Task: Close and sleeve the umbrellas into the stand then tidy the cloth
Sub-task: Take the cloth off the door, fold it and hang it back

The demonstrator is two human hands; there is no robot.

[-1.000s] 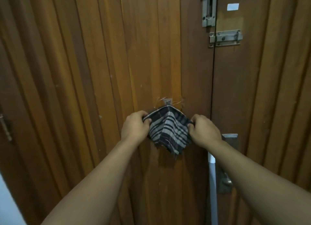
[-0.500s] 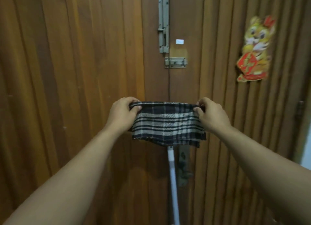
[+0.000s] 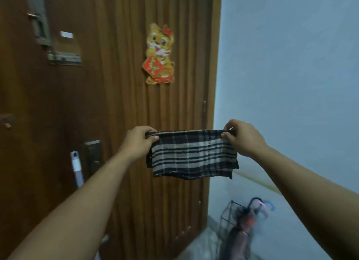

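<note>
In front of the brown slatted wooden door, the left hand and right hand each pinch a top corner of the folded black-and-white plaid cloth, stretched flat between them and hanging below both grips. Above the left grip a yellow tiger sticker sits on the door; below the right grip, blurred, a black wire stand on the floor holds closed umbrellas
</note>
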